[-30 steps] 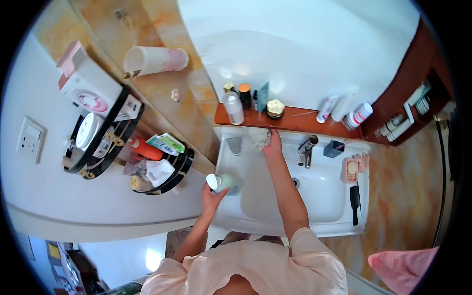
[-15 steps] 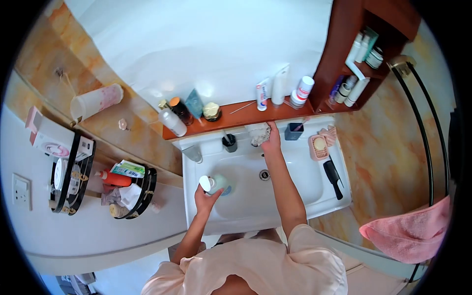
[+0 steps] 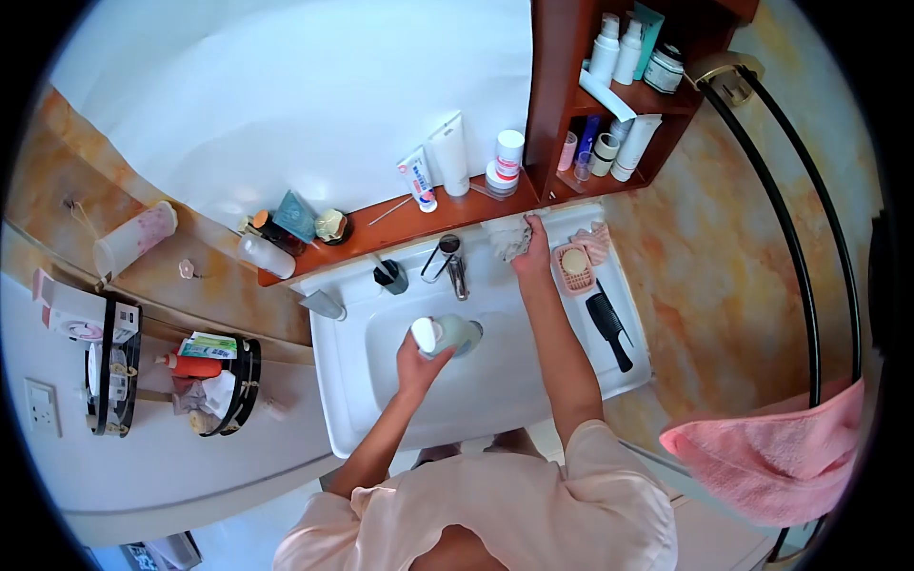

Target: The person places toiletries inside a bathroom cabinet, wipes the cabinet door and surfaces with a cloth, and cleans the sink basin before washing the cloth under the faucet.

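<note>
Over the basin of the white sink [image 3: 345, 404], my left hand [image 3: 417, 369] is wrapped round a pale green bottle [image 3: 455, 335] with a white cap. The bottle is tilted, its base toward the right. My right hand [image 3: 536, 253] reaches to the back right of the sink, closed on a crumpled greyish-white cloth [image 3: 510, 238]. The cloth is against the sink's back ledge, below the wooden shelf. The metal faucet [image 3: 459, 281] is between my two hands. Behind the bottle, the drain is mostly hidden.
A black cup [image 3: 389, 278] stands on the sink's left ledge beside a tilted tube [image 3: 324, 305]. On the right ledge lie a pink soap dish [image 3: 575, 276] and a black comb [image 3: 606, 328]. Toiletries line the brown shelf [image 3: 381, 231]. A pink towel [image 3: 771, 452] hangs at right.
My right hand has moved the cloth rightward from the faucet to the back right, where the dark cup is now hidden. My left hand has carried the bottle rightward. The camera view has shifted.
</note>
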### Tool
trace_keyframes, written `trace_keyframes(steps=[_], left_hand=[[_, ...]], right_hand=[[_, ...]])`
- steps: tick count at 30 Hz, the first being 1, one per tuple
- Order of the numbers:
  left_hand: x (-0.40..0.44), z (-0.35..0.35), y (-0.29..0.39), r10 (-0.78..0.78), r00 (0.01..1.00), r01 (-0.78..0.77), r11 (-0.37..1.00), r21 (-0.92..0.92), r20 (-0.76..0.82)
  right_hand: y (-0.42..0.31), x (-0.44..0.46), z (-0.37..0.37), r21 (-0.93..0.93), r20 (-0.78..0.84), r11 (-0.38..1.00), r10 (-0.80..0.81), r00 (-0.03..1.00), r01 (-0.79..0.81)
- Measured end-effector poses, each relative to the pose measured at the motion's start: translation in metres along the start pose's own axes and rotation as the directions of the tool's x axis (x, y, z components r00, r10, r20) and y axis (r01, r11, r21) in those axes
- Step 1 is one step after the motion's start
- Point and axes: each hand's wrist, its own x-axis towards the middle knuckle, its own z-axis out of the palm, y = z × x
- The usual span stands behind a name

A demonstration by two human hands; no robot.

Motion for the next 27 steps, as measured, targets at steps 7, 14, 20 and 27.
trace_keyframes(steps=[7, 14, 20, 27], left_hand=[[0.053, 0.086, 0.036, 0.136, 0.99, -0.134, 0.989, 0.054, -0.042], [0.105, 0.14, 0.009, 0.195, 0.976, -0.157, 0.935, 0.317, -0.093], [0.13, 0.166, -0.013, 0.089, 0.97, -0.036, 0.973, 0.227, -0.228], [0.144, 0.176, -0.032, 0.053, 0.971, -0.003, 0.978, 0.209, -0.234]], right_hand=[[-0.051, -0.009, -0.031, -0.051, -0.032, 0.998, 0.028, 0.999, -0.03], [-0.113, -0.064, -0.057, -0.091, -0.054, 0.994, -0.062, 0.997, 0.057], [-0.137, -0.093, -0.06, -0.129, 0.016, 0.99, -0.057, 0.998, 0.059], [-0.14, -0.098, -0.062, -0.13, 0.057, 0.991, -0.004, 0.998, 0.011]])
